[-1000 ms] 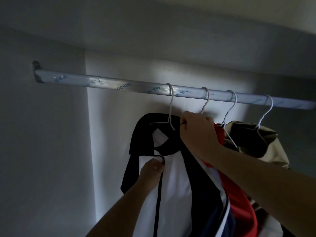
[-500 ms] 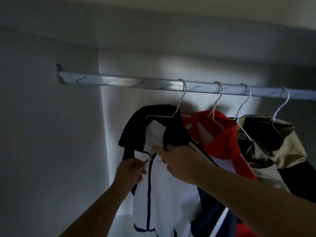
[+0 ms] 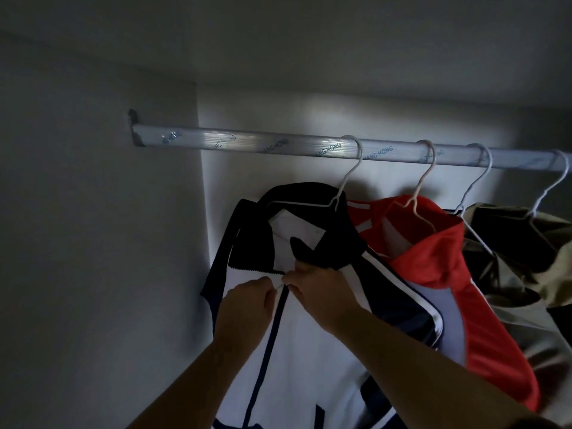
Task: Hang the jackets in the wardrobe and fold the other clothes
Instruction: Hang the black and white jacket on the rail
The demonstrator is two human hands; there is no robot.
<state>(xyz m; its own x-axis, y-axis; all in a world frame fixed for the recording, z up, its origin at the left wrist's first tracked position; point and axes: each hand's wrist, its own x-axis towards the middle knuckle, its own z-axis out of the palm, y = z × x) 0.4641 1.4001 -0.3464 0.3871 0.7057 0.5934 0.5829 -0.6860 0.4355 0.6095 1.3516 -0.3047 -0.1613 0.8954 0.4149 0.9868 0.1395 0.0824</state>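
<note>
Up in the dim grey wardrobe (image 3: 93,243), a white navy-collared zip jacket (image 3: 309,351) hangs leftmost on the silver metal rail (image 3: 247,147). The left hand (image 3: 247,300) and right hand (image 3: 322,289) pinch its zip edges.

- The rail (image 3: 247,146) is a pale metal bar. Its left end is fixed to the wardrobe side wall (image 3: 93,243), and it runs out of view to the right.
- Four white wire hangers hook over it, from left to right: first hanger (image 3: 351,174), second hanger (image 3: 424,178), third hanger (image 3: 478,181), fourth hanger (image 3: 549,193).
- The first hanger carries the white and navy jacket (image 3: 309,351).
- The second hanger carries the red jacket (image 3: 433,258).
- The fourth hanger carries the olive and tan jacket (image 3: 526,243).
- The load on the third hanger cannot be told.
</note>
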